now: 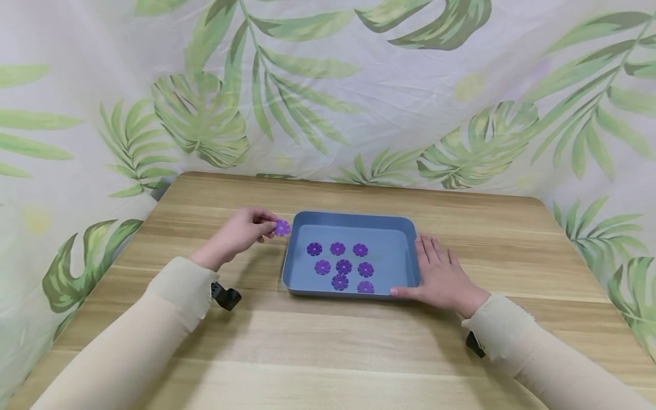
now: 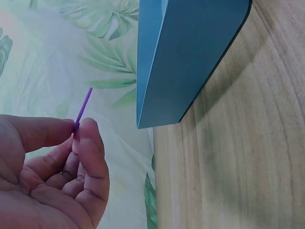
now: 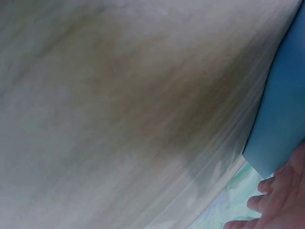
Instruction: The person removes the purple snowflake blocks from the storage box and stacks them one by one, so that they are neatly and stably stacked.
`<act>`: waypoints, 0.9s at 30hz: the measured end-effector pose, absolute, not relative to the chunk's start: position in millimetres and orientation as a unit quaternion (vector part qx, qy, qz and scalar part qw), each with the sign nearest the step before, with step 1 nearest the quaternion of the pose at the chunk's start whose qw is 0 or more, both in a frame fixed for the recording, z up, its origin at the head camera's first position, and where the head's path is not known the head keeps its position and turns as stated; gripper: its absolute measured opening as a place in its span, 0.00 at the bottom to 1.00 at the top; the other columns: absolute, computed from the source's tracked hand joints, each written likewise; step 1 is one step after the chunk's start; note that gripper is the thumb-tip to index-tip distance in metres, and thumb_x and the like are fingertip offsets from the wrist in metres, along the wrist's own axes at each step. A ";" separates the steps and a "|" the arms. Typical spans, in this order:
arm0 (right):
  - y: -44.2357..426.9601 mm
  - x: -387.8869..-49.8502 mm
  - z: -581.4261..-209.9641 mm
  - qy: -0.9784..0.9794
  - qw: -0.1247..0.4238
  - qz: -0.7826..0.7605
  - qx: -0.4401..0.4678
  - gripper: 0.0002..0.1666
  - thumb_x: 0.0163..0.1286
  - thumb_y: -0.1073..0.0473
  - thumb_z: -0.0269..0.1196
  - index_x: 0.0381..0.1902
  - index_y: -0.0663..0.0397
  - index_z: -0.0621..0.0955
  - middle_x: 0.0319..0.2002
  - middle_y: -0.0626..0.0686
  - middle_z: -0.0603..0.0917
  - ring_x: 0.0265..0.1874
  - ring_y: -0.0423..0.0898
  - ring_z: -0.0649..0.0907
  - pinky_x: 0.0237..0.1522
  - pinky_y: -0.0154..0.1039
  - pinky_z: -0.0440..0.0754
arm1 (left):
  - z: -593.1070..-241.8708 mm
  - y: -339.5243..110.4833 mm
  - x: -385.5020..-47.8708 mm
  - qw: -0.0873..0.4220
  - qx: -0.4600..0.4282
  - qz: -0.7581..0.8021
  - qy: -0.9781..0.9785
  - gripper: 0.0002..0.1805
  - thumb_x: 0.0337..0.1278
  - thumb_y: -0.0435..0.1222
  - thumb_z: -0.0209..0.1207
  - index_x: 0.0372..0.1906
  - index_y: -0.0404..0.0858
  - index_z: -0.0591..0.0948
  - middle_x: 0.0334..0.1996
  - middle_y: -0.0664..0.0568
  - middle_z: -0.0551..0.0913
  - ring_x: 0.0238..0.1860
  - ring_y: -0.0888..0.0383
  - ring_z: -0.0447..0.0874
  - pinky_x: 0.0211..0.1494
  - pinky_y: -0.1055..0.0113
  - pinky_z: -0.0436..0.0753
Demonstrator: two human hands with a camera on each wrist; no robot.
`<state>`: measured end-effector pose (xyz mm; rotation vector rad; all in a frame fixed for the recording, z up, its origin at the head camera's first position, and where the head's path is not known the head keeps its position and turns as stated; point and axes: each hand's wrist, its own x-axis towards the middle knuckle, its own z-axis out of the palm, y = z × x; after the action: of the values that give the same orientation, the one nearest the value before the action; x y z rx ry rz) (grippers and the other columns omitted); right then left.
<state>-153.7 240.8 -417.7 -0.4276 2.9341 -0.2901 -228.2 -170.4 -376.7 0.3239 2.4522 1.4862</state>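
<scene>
Between thumb and fingertips, my left hand [image 1: 246, 230] pinches a purple notched disc, a flower-shaped interlocking piece [image 1: 282, 228]. It is just outside the upper left wall of a blue rectangular tray [image 1: 392, 236]. In the left wrist view the same disc [image 2: 84, 107] appears edge-on, apart from the tray wall [image 2: 190, 62]. Several like purple discs [image 1: 337, 249] lie flat in the tray, mostly left of its middle. My right hand [image 1: 445, 279] rests against the tray's right end with straight fingers, its thumb at the front rim. Only part of that hand [image 3: 286, 200] shows in the right wrist view.
The tray stands on a wood-grain table [image 1: 328, 353]. A leaf-print cloth [image 1: 328, 85] hangs behind the table's back edge. Each sleeve has a small black device at the cuff, one on the left wrist [image 1: 225, 296] and one on the right [image 1: 475, 344].
</scene>
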 end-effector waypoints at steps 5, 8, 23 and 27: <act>240.4 -153.4 -418.6 0.981 0.081 -0.098 -0.144 0.80 0.57 0.15 0.59 0.79 0.75 0.48 0.79 0.73 0.47 0.78 0.70 0.48 0.71 0.74 0.45 | -377.3 -178.7 -225.9 0.150 0.112 0.503 0.844 0.08 0.74 0.26 0.54 0.48 0.23 0.78 0.36 0.45 0.84 0.39 0.52 0.82 0.41 0.63 0.81; 240.5 -153.0 -418.0 0.981 0.084 -0.098 -0.143 0.80 0.58 0.15 0.59 0.79 0.75 0.48 0.79 0.73 0.47 0.78 0.70 0.48 0.71 0.74 0.45 | -375.3 -182.7 -223.5 0.176 0.122 0.484 0.848 0.06 0.75 0.27 0.54 0.45 0.25 0.77 0.37 0.44 0.85 0.41 0.50 0.82 0.44 0.59 0.80; 241.0 -151.9 -414.7 0.980 0.095 -0.101 -0.141 0.79 0.59 0.16 0.59 0.79 0.75 0.47 0.80 0.72 0.47 0.78 0.70 0.48 0.71 0.74 0.44 | -377.5 -210.5 -231.5 0.190 0.078 0.459 0.864 0.11 0.78 0.34 0.53 0.48 0.27 0.78 0.36 0.47 0.85 0.39 0.55 0.81 0.43 0.58 0.77; 240.6 -151.3 -414.5 0.980 0.095 -0.101 -0.141 0.79 0.59 0.16 0.60 0.79 0.75 0.47 0.79 0.72 0.47 0.78 0.70 0.48 0.72 0.74 0.44 | -380.9 -223.9 -237.7 0.206 0.059 0.447 0.869 0.11 0.78 0.36 0.53 0.45 0.29 0.78 0.37 0.47 0.85 0.42 0.53 0.81 0.44 0.58 0.76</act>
<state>-151.3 240.6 -414.5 -0.4165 2.9058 -0.2992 -237.7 -223.9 -380.9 0.1650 2.4206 1.2453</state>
